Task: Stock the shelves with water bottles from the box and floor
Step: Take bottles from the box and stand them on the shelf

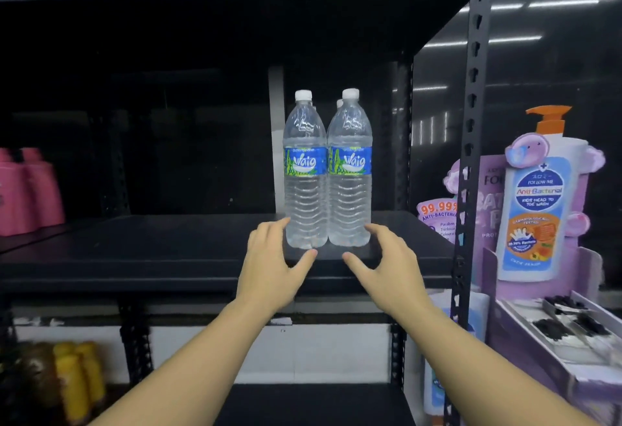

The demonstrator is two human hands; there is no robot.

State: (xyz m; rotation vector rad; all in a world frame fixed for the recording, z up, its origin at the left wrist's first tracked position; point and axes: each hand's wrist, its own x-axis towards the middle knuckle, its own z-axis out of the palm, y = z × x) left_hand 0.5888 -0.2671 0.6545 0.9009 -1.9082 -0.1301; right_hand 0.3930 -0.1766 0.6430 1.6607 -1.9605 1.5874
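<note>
Two water bottles stand upright, side by side and touching, on the black shelf (168, 250), toward its right end near the black upright post (471, 122). The left bottle (304, 173) and the right bottle (350, 169) both have white caps and blue labels facing me. Behind them I can make out the caps of more bottles (339, 103), mostly hidden.

My left hand (272, 267) is just to the left of the left bottle's base, fingers spread and loosely extended, thumb reaching toward the bottle's foot. The fingertips are at the side of the bottle, but I cannot tell whether they touch it. It holds nothing.

My right hand (387, 260) mirrors it just right of the right bottle's base, fingers relaxed and open, thumb pointing in toward the bottles. It holds nothing either, and I cannot tell if its fingertips meet the plastic.

Left of the bottles, at the far end of the same shelf, sit pink containers (27, 189). Right of the bottles, beyond the post, is a large pump bottle (538, 206) of kids' wash on a purple display. Below the bottles, on the lower left, are yellow-capped bottles (77, 382).
</note>
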